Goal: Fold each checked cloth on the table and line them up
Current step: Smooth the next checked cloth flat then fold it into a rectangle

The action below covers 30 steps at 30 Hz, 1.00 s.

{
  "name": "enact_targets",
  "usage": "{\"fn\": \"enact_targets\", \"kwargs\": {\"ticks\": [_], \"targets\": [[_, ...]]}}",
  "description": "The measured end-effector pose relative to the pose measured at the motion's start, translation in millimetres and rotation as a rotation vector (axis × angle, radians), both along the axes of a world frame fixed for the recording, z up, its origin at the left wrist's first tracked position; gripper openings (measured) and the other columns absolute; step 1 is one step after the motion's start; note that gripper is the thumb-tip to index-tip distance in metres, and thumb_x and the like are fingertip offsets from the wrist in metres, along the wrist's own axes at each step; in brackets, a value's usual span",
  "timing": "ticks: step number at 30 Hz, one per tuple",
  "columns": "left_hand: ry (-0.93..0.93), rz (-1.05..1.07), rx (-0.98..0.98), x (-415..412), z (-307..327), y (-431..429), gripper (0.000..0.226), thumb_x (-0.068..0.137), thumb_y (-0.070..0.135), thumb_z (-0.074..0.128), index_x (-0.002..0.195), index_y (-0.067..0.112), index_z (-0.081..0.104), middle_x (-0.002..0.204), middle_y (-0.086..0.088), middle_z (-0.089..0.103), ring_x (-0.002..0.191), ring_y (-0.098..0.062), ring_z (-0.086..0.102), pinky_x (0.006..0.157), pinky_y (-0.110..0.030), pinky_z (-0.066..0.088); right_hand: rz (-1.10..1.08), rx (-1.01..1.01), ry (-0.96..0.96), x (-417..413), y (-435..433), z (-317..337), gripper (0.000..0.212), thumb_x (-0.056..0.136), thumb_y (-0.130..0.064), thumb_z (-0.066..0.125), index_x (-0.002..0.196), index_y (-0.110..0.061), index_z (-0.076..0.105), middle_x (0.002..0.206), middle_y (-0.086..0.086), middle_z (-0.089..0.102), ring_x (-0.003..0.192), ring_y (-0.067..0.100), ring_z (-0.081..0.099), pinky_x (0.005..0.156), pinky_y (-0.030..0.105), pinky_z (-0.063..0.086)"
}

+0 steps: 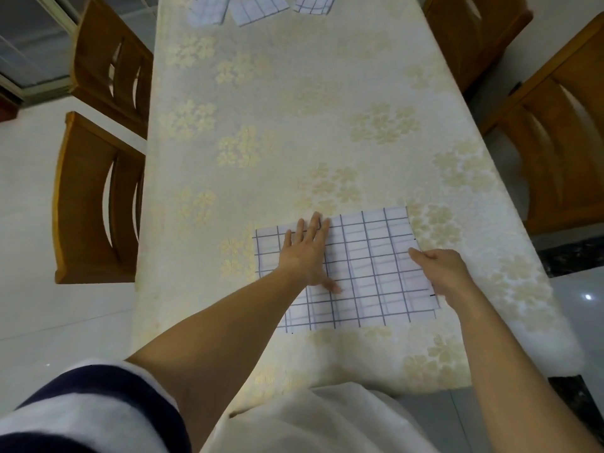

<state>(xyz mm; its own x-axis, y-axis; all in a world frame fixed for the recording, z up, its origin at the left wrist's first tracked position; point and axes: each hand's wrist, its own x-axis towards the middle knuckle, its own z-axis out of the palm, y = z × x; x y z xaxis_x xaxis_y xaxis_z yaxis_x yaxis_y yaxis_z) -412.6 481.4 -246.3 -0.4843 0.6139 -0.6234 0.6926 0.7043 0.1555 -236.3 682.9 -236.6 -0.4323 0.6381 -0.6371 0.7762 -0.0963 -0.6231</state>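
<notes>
A white cloth with a dark checked grid (369,269) lies flat near the table's front edge, folded over with a layer showing through. My left hand (307,253) presses flat on its left part, fingers spread. My right hand (441,273) pinches the cloth's right edge between thumb and fingers. Three folded checked cloths lie in a row at the far end of the table: one on the left (209,9), one in the middle (258,8) and one on the right (313,3), all partly cut off by the top of the view.
The table wears a cream tablecloth with pale flower clusters (294,109). Wooden chairs stand along the left side (94,197) and the right side (562,142). A pale tiled floor surrounds the table.
</notes>
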Motion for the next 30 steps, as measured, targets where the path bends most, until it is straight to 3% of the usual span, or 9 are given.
{"fn": "enact_targets", "kwargs": {"ticks": [4, 8, 10, 12, 16, 18, 22, 26, 30], "targets": [[-0.02, -0.014, -0.029, 5.9, -5.8, -6.9, 0.153, 0.06, 0.07, 0.083, 0.155, 0.023, -0.028, 0.16, -0.001, -0.038, 0.15, -0.033, -0.028, 0.125, -0.056, 0.0, 0.043, -0.052, 0.017, 1.4, -2.9, 2.1, 0.062, 0.09, -0.033, 0.071, 0.137, 0.001, 0.052, 0.144, 0.014, 0.052, 0.129, 0.032, 0.052, 0.105, 0.043, 0.046], [-0.055, 0.035, 0.0, 6.6, -4.3, -4.7, 0.153, 0.06, 0.07, 0.083, 0.154, 0.026, -0.028, 0.16, -0.001, -0.038, 0.149, -0.034, -0.029, 0.124, -0.055, -0.004, 0.058, 0.007, 0.094, 6.6, -4.7, 5.6, 0.03, 0.087, -0.028, 0.075, 0.105, -0.004, 0.069, 0.104, 0.01, 0.073, 0.095, 0.028, 0.069, 0.091, 0.046, 0.056], [-0.052, 0.044, -0.013, 7.6, -4.7, -4.5, 0.154, 0.058, 0.07, 0.084, 0.154, 0.028, -0.03, 0.159, -0.002, -0.04, 0.148, -0.036, -0.03, 0.123, -0.057, -0.005, 0.055, -0.025, 0.161, 8.7, -7.5, 13.7, 0.019, 0.09, -0.02, 0.071, 0.107, -0.011, 0.069, 0.092, -0.006, 0.071, 0.086, 0.013, 0.068, 0.084, 0.035, 0.056], [-0.042, 0.041, -0.041, 9.0, -7.1, -4.7, 0.156, 0.057, 0.071, 0.084, 0.152, 0.028, -0.032, 0.157, -0.003, -0.043, 0.147, -0.037, -0.032, 0.122, -0.059, -0.006, 0.062, -0.071, 0.216, 9.2, -11.6, 23.6, 0.022, 0.093, -0.015, 0.068, 0.115, -0.018, 0.067, 0.094, -0.013, 0.069, 0.087, 0.004, 0.066, 0.078, 0.026, 0.053], [-0.052, 0.035, -0.093, 10.4, -8.5, -1.9, 0.16, 0.054, 0.072, 0.085, 0.149, 0.031, -0.037, 0.152, -0.006, -0.049, 0.143, -0.042, -0.037, 0.119, -0.065, -0.009, 0.134, -0.2, 0.241, 9.9, -17.7, 37.3, 0.025, 0.095, -0.012, 0.064, 0.117, -0.023, 0.068, 0.107, -0.007, 0.074, 0.095, 0.01, 0.071, 0.078, 0.027, 0.056], [-0.051, 0.031, -0.124, 11.0, -8.3, -0.2, 0.161, 0.052, 0.073, 0.084, 0.147, 0.032, -0.039, 0.15, -0.007, -0.051, 0.141, -0.044, -0.038, 0.118, -0.067, -0.008, 0.142, -0.224, 0.257, 7.7, -20.6, 47.8, 0.026, 0.096, -0.011, 0.061, 0.118, -0.024, 0.068, 0.108, -0.006, 0.074, 0.094, 0.011, 0.072, 0.071, 0.027, 0.057], [-0.043, 0.015, -0.172, 11.1, -8.0, 3.0, 0.165, 0.049, 0.076, 0.083, 0.144, 0.029, -0.043, 0.147, -0.01, -0.054, 0.14, -0.047, -0.039, 0.116, -0.07, -0.007, 0.17, -0.214, 0.34, -4.9, -32.8, 69.9, 0.032, 0.096, -0.003, 0.056, 0.115, -0.025, 0.068, 0.108, -0.001, 0.075, 0.093, 0.02, 0.073, 0.075, 0.043, 0.061], [-0.042, 0.018, -0.166, 11.9, -8.8, 4.6, 0.166, 0.049, 0.077, 0.083, 0.145, 0.027, -0.043, 0.148, -0.011, -0.052, 0.141, -0.046, -0.038, 0.116, -0.071, -0.005, 0.296, -0.214, 0.421, -23.1, -60.3, 86.3, 0.038, 0.096, 0.0, 0.052, 0.121, -0.025, 0.065, 0.105, 0.0, 0.075, 0.088, 0.023, 0.074, 0.065, 0.041, 0.059], [-0.083, 0.054, -0.018, 0.6, -5.4, -12.0, 0.16, 0.056, 0.074, 0.082, 0.148, 0.026, -0.039, 0.157, -0.005, -0.044, 0.148, -0.038, -0.03, 0.121, -0.063, -0.002, 0.431, -0.15, 0.463, -40.5, -82.4, 91.2, 0.049, 0.095, -0.004, 0.052, 0.134, -0.034, 0.056, 0.109, -0.003, 0.073, 0.097, 0.02, 0.07, 0.077, 0.043, 0.06]]}}
